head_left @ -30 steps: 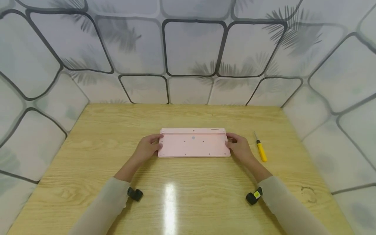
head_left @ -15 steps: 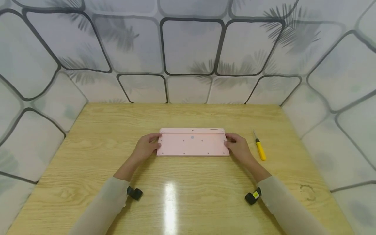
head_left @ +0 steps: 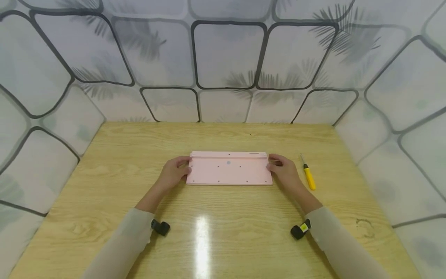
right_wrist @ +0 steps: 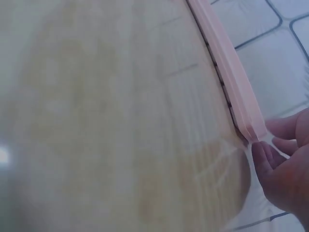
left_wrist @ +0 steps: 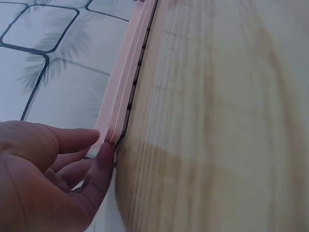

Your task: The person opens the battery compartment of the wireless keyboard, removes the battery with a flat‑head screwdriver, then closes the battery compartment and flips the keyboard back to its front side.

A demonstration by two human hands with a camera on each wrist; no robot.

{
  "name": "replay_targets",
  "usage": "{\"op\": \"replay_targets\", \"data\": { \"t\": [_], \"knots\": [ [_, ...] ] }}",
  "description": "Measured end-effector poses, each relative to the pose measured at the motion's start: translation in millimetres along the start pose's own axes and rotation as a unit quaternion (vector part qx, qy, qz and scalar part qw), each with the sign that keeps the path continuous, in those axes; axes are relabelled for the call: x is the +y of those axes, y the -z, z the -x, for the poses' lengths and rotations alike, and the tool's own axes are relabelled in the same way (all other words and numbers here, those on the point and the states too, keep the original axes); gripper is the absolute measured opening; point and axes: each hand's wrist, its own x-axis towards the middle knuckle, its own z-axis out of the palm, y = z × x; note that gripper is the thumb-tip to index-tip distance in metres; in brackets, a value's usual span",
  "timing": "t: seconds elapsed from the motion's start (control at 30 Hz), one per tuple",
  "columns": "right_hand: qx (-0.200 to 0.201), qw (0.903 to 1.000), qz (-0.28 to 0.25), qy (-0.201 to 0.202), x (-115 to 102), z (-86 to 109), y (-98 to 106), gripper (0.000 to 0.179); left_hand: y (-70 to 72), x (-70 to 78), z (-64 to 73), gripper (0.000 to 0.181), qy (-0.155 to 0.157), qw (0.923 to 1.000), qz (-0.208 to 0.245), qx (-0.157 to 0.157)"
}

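Note:
A pink keyboard lies back side up at the middle of the table, its small screws showing. Dark gaps between its keys show along the underside in the left wrist view. My left hand holds the left end, thumb near the front and fingers by the back corner. At the opposite end, my right hand has its thumb on the edge and its index finger at the back corner. In the right wrist view, the thumb and fingers meet around the end of the keyboard.
A screwdriver with a yellow handle lies to the right of the right hand, tip pointing away. The wooden table ends at a patterned wall covering at the back and sides. Black wrist cameras hang at both sleeves.
The right index finger has shifted slightly toward the keyboard's back corner. The keyboard and left hand stay practically in place; the head view shifts a little.

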Motion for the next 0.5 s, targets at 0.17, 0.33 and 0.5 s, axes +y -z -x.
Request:
{"op": "replay_targets", "data": {
  "t": [0.17, 0.33, 0.5],
  "knots": [
    [-0.009, 0.9992, -0.025, 0.031, 3.3, -14.5, 6.2, 0.043, -3.0, 13.1, -9.8, 0.028, -0.038, 0.9977, -0.025, 0.052],
    [-0.032, 0.998, -0.033, 0.043, 8.5, -28.3, 6.6, 0.044, -13.6, 31.0, -24.7, 0.027, -0.074, 0.9952, -0.057, 0.031],
    [-0.045, 0.9985, 0.001, 0.029, 8.4, -36.6, 6.2, 0.044, -34.3, 48.3, -41.1, 0.03, -0.116, 0.9896, -0.084, -0.017]
  ]
}}
